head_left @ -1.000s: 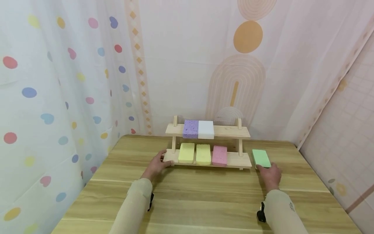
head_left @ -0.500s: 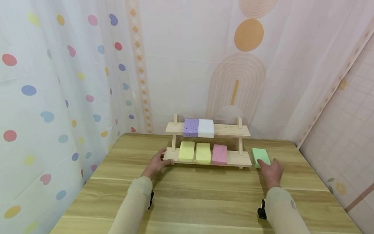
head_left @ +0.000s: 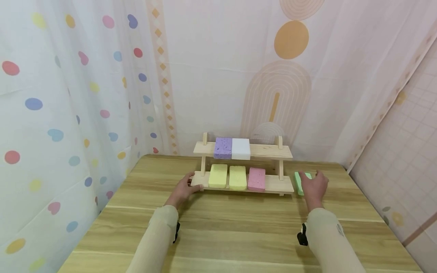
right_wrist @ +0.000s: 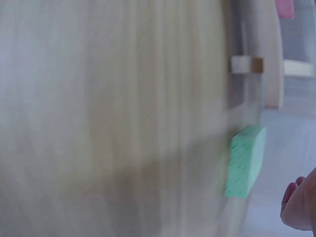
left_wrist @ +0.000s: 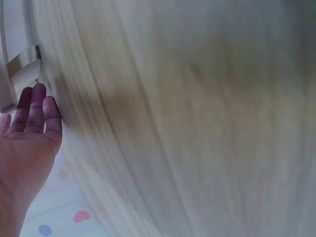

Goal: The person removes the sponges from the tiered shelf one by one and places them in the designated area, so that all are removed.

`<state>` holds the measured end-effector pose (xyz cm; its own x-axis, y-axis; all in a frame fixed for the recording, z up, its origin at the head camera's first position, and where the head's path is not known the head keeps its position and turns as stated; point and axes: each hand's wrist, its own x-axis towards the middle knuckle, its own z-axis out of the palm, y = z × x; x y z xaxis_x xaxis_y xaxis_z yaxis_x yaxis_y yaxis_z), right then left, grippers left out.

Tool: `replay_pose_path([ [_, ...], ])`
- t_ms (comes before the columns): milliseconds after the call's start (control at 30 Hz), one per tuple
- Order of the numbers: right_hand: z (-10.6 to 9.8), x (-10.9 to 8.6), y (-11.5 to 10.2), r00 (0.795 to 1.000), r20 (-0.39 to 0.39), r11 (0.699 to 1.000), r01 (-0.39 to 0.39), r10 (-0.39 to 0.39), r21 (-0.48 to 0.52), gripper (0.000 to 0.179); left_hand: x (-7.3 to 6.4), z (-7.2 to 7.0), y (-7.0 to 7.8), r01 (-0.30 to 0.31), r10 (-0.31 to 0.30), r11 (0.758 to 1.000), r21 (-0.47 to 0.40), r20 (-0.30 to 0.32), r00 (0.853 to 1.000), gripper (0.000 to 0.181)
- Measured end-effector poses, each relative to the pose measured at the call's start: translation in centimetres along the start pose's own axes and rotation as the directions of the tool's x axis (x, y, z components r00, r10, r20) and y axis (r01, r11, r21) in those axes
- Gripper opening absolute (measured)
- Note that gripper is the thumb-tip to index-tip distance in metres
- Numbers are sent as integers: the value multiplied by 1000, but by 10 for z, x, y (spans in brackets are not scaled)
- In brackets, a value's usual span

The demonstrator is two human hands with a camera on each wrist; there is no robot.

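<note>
Head view tells most of it: your right hand (head_left: 313, 187) has slid forward over the green sponge (head_left: 298, 185). A second ago your thumb was down at its near edge, and now your hand covers much of its top. The sponge itself hasn't really gone anywhere, it's on the table (head_left: 218, 235) just off the right end of the rack (head_left: 274, 184), apart from it.

Your right thumb and fingers look spread, with the sponge under them and nothing pinched that I can see. Right wrist view shows a gap between fingers and sponge too, so I'd call it not picked up. To me that reads as you shifting your hold on it, or letting go, rather than carrying it.

Left hand hasn't budged. You've got the rack's left end between thumb and fingers, probably to steady it, though I can't tell how firmly.

Up on the rack nothing has changed: purple (head_left: 223, 148) and white (head_left: 241, 148) sponges touching on top, two yellow sponges (head_left: 217, 176) and a pink one (head_left: 257, 179) below. So imo the green one is where the action is.
</note>
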<state>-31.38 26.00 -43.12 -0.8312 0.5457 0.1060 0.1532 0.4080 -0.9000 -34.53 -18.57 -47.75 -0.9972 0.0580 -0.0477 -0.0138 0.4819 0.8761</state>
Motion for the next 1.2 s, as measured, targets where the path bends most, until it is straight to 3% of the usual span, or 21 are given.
replay_pose_path([
  [467,36,-5,-49,988,-51,980,154,-148,123,71,0,2,-3,4,-4,1000,-6,2,1000,77],
  [967,76,-25,-89,963,-13,950,266,-268,163,69,1,0,-4,5,-5,1000,4,17,1000,77],
  [1200,97,-37,-101,962,34,952,264,-272,154,72,1,1,-4,1,-1,1000,12,17,1000,77],
])
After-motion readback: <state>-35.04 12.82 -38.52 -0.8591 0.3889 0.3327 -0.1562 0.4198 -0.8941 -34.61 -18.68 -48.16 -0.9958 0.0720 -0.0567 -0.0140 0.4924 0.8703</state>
